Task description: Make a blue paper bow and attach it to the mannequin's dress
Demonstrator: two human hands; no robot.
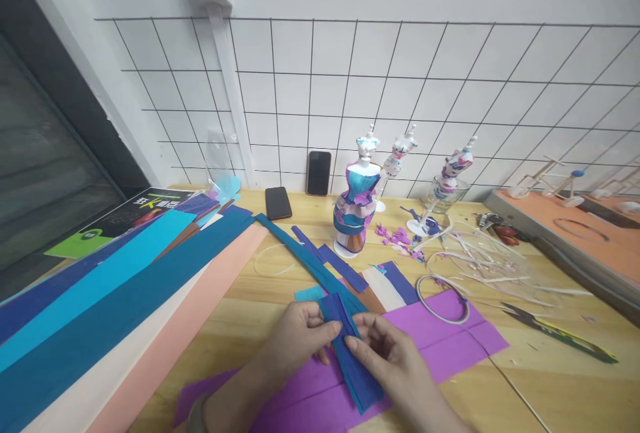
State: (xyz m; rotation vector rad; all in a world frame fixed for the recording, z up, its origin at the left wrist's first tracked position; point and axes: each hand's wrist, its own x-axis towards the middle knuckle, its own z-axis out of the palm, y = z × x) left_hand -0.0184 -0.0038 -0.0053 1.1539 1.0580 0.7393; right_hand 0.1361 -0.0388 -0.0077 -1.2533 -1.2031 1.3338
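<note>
Both my hands meet low in the middle of the view over a purple paper sheet [440,336] on the wooden table. My left hand [295,339] pinches the upper part of a folded dark blue crepe paper strip [357,369] from the left. My right hand [395,356] holds the same strip from the right, fingers on its middle. The strip has teal layers beneath it and runs toward me. Behind it stands a small mannequin [356,203] dressed in blue, teal and purple paper.
Long crepe paper rolls [110,306] in blue, teal, cream and peach cover the left. Two phones [319,173] sit by the grid wall. Two more small mannequins [450,176], paper scraps, a white tape ring [443,299] and snips [555,331] lie to the right.
</note>
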